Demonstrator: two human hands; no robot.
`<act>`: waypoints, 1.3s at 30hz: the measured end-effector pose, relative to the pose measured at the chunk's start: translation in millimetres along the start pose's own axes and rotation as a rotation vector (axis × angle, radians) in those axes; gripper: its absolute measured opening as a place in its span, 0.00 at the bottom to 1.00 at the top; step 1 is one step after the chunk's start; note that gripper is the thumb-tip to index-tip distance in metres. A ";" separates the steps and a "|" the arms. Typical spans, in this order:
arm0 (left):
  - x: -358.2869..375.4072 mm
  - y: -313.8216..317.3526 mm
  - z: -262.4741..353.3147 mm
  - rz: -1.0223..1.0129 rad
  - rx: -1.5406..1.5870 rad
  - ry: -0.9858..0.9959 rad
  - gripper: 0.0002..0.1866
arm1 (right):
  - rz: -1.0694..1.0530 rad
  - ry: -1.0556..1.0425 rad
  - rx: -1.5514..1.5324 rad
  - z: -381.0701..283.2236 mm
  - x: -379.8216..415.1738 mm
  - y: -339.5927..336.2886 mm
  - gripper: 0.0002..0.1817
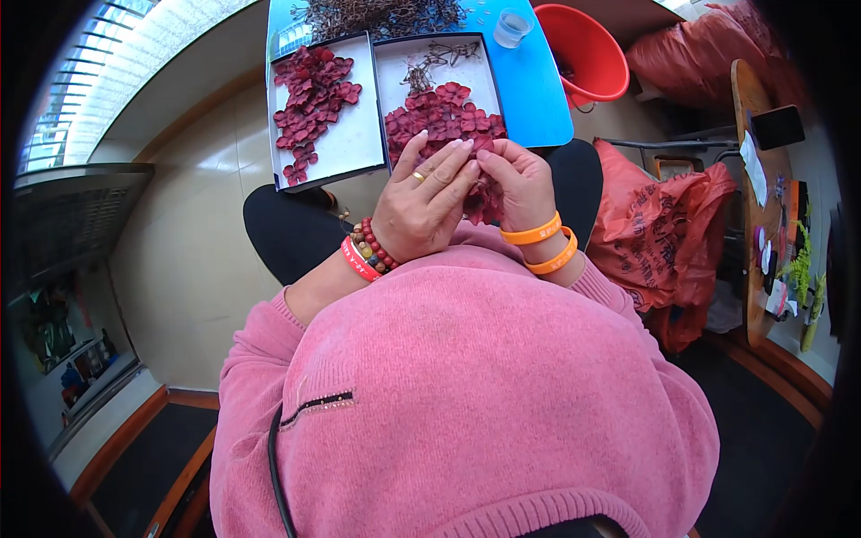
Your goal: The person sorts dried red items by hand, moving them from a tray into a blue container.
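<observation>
My left hand (426,199), with a gold ring and a bead bracelet, has its fingers pressed together at the tips on a dark red artificial flower head (484,195). From the other side, my right hand (522,186) pinches the same flower between thumb and forefinger. Part of it is hidden by the fingers. Just beyond my hands, a shallow dark-edged box (487,76) holds a heap of dark red flower pieces (430,124) and some brown stems (444,58). A second box (345,154) on the left holds more dark red flower pieces (314,103).
A blue table (538,108) carries the boxes, a pile of brown stems (381,16) and a clear cup (513,29). To the right are a red bucket (596,58), red plastic bags (659,229) and a round wooden table (749,99) with a phone (778,127).
</observation>
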State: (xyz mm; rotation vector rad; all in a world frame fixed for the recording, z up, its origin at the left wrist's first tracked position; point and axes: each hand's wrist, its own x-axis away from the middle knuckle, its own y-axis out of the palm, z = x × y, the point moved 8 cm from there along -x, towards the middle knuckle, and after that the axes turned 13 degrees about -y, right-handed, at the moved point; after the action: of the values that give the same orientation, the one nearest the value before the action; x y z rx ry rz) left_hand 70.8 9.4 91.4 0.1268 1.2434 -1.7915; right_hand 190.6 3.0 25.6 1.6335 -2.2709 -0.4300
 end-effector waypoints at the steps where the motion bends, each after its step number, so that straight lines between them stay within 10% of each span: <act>1: 0.1 -0.2 -0.6 0.001 0.027 -0.008 0.18 | 0.006 0.016 -0.007 0.6 0.8 -0.5 0.04; 6: 0.2 -2.9 -13.3 -0.052 0.257 -0.118 0.15 | 0.003 0.019 0.001 -0.1 1.6 4.1 0.04; 13: 6.3 20.3 -58.0 0.004 1.137 -0.780 0.06 | -0.093 -0.135 0.263 5.2 0.6 3.2 0.04; 17: -11.8 10.7 -52.3 -0.141 0.523 -0.485 0.05 | -0.087 -0.149 0.316 6.7 1.8 3.5 0.04; 27: -15.7 15.4 -33.5 -0.080 0.168 -0.291 0.07 | -0.141 -0.257 0.537 2.0 -1.6 5.1 0.05; 39: -7.2 33.8 -8.1 -0.142 -0.316 0.047 0.08 | -0.132 0.349 0.200 36.2 6.1 -0.2 0.09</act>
State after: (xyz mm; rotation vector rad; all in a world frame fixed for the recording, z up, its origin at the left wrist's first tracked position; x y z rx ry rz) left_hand 96.1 18.0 68.1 -0.1020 1.5860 -1.6926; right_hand 173.8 -0.7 -6.8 1.7970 -2.0046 0.0568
